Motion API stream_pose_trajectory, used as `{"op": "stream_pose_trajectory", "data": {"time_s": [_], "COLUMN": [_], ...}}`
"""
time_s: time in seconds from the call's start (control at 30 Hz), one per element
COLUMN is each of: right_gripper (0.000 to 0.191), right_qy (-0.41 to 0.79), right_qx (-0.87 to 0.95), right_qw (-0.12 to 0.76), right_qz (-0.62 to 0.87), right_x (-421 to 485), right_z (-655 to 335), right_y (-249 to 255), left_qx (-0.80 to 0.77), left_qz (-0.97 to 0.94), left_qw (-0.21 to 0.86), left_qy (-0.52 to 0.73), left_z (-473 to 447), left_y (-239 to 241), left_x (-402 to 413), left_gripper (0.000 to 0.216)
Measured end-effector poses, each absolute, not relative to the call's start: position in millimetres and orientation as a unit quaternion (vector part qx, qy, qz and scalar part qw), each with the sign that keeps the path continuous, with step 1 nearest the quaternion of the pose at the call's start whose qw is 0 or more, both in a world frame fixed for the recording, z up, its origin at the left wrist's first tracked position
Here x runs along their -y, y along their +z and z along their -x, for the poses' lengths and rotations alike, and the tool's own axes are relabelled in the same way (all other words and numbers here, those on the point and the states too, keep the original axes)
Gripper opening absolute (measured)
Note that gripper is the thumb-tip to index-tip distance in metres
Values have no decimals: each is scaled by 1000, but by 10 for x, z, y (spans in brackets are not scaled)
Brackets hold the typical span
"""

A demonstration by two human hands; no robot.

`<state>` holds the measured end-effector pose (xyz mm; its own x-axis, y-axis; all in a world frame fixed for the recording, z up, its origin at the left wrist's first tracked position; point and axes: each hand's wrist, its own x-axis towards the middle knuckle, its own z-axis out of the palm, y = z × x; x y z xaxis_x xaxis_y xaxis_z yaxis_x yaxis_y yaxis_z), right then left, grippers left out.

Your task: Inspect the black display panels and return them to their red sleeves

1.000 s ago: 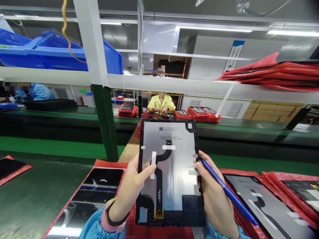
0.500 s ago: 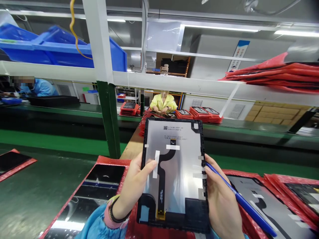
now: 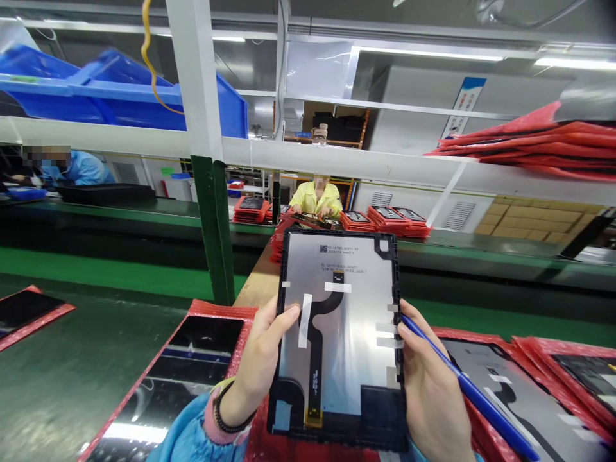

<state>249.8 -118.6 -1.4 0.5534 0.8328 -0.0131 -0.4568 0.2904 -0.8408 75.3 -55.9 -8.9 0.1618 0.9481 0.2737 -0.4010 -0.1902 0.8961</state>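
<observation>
A tablet screen [image 3: 341,359] is held up, tilted, with its silver back facing me. It has a black frame, a dark flex cable and several white tape strips. My left hand [image 3: 260,353] grips its left edge, thumb on the back beside a vertical tape strip. On the opposite edge, my right hand [image 3: 436,385] is closed around the frame, and a blue pen-like tool [image 3: 491,410] is tucked in the same hand, slanting down to the right. The fingers behind the screen are hidden.
Left of the screen, a dark glossy panel [image 3: 168,385] lies on red bubble wrap. More panels [image 3: 510,385] on red wrap lie at right. Overhead, a white shelf [image 3: 337,152] carries blue bins [image 3: 125,96] and red bags [image 3: 543,141]. A person in yellow [image 3: 315,197] works opposite.
The tablet screen and both hands sit very slightly further right and lower in view. My left thumb has slid a little away from the vertical tape strip. Both hands keep their hold.
</observation>
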Motion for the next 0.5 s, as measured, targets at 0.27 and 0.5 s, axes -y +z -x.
{"op": "stream_pose_trajectory", "data": {"time_s": [0.27, 0.5], "right_gripper": [45, 45], "right_qy": [425, 424], "right_qx": [219, 223], "right_qw": [775, 772], "right_qz": [414, 417], "right_x": [1194, 1155], "right_z": [-2476, -2500], "right_y": [-18, -36], "left_qx": [-267, -274], "left_qz": [-460, -463], "left_qw": [629, 627], "left_qy": [567, 563], "left_z": [-753, -755], "left_y": [-95, -109], "left_x": [557, 546], "left_gripper": [33, 30]}}
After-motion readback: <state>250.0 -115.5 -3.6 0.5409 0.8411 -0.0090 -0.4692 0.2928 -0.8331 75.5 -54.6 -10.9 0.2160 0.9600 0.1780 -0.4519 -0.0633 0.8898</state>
